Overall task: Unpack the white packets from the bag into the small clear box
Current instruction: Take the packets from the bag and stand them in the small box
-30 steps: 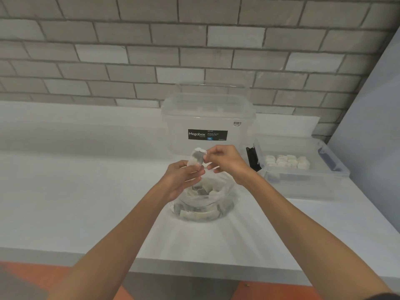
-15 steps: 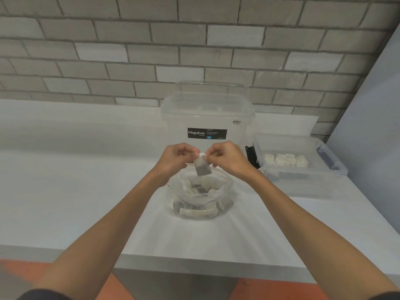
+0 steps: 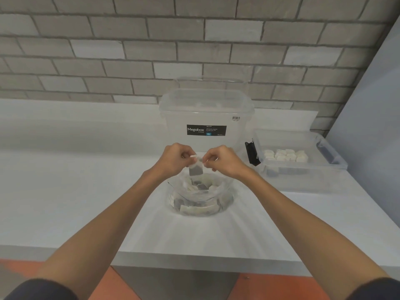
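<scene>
One small packet (image 3: 196,170), whitish along the top and grey-looking below, flat and roughly square, hangs just above the open mouth of the bag (image 3: 201,204). Left hand (image 3: 175,159) and right hand (image 3: 223,161) are both curled, fingertips pinching the packet's top edge from either side, knuckles close together. The bag is clear crinkly plastic, slumped round on the bench (image 3: 65,191), with more packets piled inside. The small clear box (image 3: 307,180) sits on the bench to the right, apart from the bag: low, rectangular, translucent, lid off, with a black latch (image 3: 251,153) on its left end. A cluster of white packets (image 3: 285,155) lies in its far half. A tall clear tub (image 3: 205,113) with a black Megabox label stands behind the hands. Grey brick wall (image 3: 129,50) behind.
</scene>
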